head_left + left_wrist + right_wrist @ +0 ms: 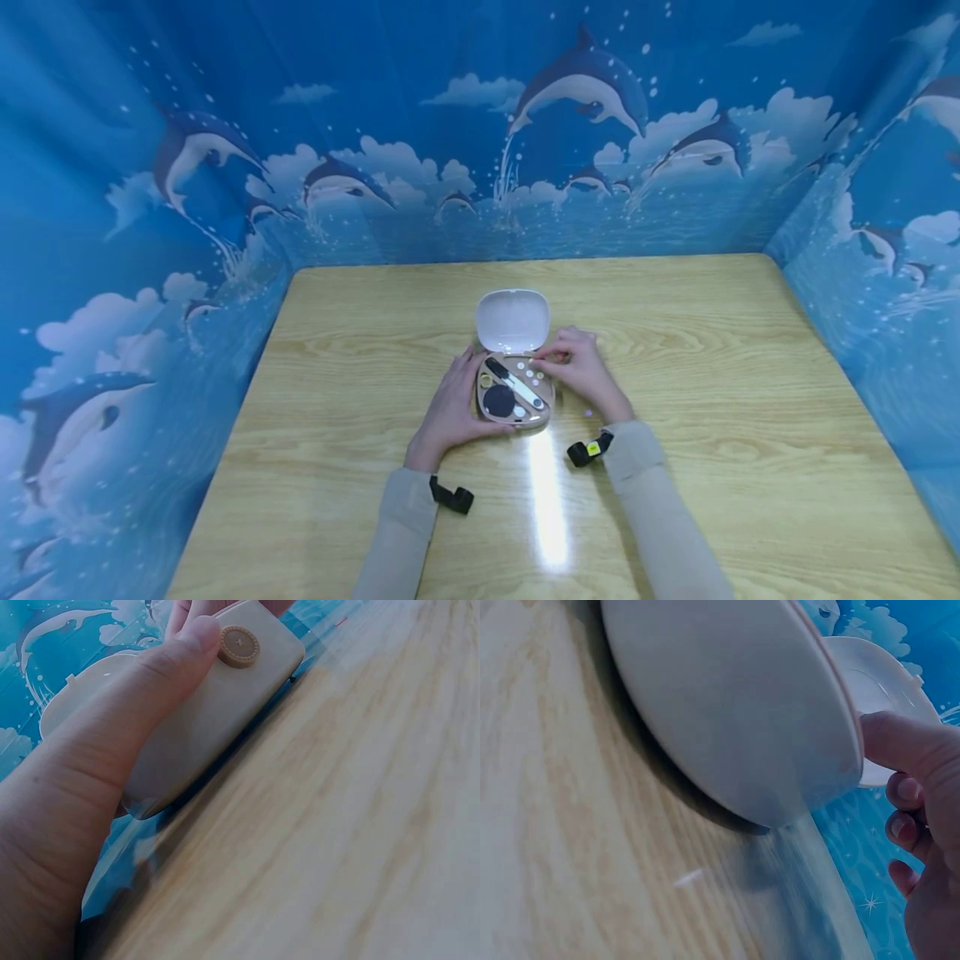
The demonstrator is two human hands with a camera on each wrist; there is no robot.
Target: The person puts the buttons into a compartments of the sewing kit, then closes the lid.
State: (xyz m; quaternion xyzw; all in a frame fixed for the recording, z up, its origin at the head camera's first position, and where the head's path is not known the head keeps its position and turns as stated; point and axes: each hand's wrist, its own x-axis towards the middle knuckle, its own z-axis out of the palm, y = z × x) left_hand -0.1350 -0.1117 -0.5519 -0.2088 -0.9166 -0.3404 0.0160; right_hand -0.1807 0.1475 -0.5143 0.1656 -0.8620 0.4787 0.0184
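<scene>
A rounded sewing case (pixel 547 408) lies on the table, its white lid (pixel 513 321) standing up at the back. Inside are a white tool with a black end (pixel 515 383), a black disc (pixel 498 401) and several small white buttons (pixel 529 374). My left hand (pixel 453 400) holds the case by its left side, thumb along the front wall close to a round tan knob (pixel 239 646). With thumb and forefinger together, my right hand (pixel 577 367) pinches a small white button at the case's back right; the right wrist view hides the fingertips behind the rim.
Right of the case, a small pinkish piece (pixel 588 413) lies on the wooden table (pixel 337 350). A blue dolphin-print curtain (pixel 420 225) hangs behind and at both sides. A bright reflection streaks the tabletop in front of the case.
</scene>
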